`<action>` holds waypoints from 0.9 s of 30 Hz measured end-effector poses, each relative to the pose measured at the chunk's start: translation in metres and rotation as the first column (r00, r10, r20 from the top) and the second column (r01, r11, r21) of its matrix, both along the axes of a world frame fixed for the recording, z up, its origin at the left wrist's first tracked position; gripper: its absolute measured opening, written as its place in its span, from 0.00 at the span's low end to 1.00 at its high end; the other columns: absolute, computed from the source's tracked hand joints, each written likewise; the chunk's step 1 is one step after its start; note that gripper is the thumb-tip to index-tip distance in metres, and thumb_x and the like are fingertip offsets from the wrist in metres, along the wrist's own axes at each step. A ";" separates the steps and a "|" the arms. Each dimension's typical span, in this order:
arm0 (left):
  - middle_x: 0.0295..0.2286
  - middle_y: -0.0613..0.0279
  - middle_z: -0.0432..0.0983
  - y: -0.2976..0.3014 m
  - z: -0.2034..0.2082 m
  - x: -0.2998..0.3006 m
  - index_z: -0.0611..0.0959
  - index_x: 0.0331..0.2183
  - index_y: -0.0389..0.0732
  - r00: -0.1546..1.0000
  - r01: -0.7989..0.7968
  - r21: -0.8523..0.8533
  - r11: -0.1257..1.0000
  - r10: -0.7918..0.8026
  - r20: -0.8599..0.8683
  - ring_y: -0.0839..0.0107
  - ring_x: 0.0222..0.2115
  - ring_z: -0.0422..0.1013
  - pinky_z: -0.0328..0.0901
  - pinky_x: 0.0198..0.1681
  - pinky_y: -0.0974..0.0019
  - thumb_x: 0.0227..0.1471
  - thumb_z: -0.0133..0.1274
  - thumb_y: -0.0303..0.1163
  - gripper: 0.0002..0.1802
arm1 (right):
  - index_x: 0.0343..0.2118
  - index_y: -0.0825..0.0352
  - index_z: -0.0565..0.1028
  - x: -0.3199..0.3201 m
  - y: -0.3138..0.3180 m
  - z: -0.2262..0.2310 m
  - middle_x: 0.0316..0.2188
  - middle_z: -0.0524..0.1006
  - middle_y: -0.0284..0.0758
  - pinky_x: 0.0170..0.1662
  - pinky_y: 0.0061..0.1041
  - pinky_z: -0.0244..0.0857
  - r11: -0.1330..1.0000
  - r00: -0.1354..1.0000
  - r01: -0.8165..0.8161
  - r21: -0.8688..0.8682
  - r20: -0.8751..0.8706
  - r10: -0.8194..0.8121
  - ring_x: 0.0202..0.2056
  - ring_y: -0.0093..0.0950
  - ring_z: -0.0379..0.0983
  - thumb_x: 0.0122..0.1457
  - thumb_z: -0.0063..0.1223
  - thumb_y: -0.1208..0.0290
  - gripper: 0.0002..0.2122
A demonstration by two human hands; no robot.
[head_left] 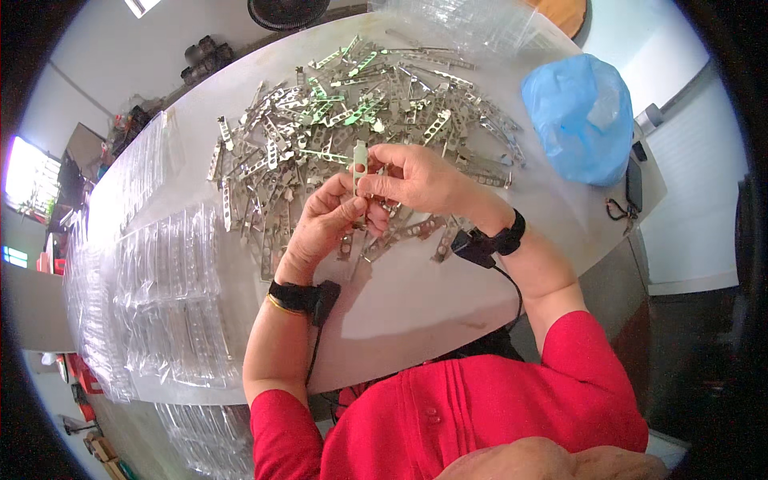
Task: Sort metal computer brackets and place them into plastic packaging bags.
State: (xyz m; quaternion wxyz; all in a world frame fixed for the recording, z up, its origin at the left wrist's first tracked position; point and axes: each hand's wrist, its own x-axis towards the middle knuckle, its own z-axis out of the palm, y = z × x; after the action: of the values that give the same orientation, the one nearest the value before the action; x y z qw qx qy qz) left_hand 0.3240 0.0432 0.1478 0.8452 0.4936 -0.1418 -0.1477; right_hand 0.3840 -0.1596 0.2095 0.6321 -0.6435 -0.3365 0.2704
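Note:
A slim metal bracket [360,158] with round holes stands upright between my two hands, over the near edge of a heap. My left hand [326,214] pinches its lower part between thumb and fingers. Higher up, the thumb and fingers of my right hand [416,178] close on the same piece. Behind and around the hands lies a big loose pile of similar perforated metal brackets [280,152], some catching a greenish light. My fingers cover part of the held bracket.
Clear plastic sleeves [168,280] lie in stacks along the table's left side, and more plastic packaging [472,28] is at the far edge. A blue plastic bag [580,120] sits at the right, near a dark phone-like object [634,188]. The white tabletop [400,312] shows in front of me.

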 end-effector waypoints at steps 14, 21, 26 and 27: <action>0.36 0.50 0.82 0.000 0.005 -0.005 0.74 0.47 0.37 0.997 0.018 0.087 0.996 -0.011 -0.075 0.62 0.36 0.80 0.76 0.41 0.57 0.65 0.50 0.30 0.11 | 0.44 0.68 0.76 0.010 0.000 -0.006 0.31 0.78 0.27 0.29 0.17 0.66 0.968 0.966 0.242 -0.060 0.108 -0.234 0.28 0.14 0.70 0.66 0.54 0.69 0.09; 0.46 0.46 0.78 -0.002 0.014 -0.004 0.72 0.52 0.34 0.992 0.043 0.014 0.999 -0.041 -0.119 0.58 0.46 0.77 0.74 0.49 0.57 0.62 0.46 0.24 0.17 | 0.43 0.69 0.76 0.015 -0.005 -0.003 0.28 0.76 0.25 0.27 0.17 0.66 0.950 0.946 0.307 -0.062 0.125 -0.298 0.24 0.13 0.68 0.65 0.54 0.70 0.09; 0.48 0.46 0.77 0.003 0.016 -0.002 0.71 0.53 0.32 0.995 0.056 0.029 0.998 -0.054 -0.084 0.56 0.49 0.76 0.72 0.52 0.57 0.58 0.45 0.20 0.20 | 0.45 0.69 0.76 0.015 -0.003 -0.001 0.30 0.75 0.25 0.28 0.16 0.66 0.944 0.942 0.327 -0.034 0.087 -0.323 0.25 0.13 0.68 0.67 0.53 0.71 0.09; 0.48 0.46 0.77 0.003 0.015 -0.002 0.71 0.53 0.32 0.995 0.050 0.028 0.998 -0.048 -0.085 0.56 0.49 0.76 0.72 0.52 0.57 0.58 0.45 0.20 0.20 | 0.46 0.69 0.76 0.015 -0.003 -0.001 0.30 0.75 0.25 0.29 0.16 0.66 0.943 0.941 0.332 -0.040 0.091 -0.327 0.25 0.13 0.68 0.67 0.53 0.71 0.09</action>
State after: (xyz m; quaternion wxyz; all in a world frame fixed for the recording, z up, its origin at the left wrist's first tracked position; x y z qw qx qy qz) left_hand 0.3217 0.0466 0.1624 0.8392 0.4958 -0.1157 -0.1912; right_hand 0.3988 -0.1625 0.2087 0.6360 -0.7185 -0.2426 0.1431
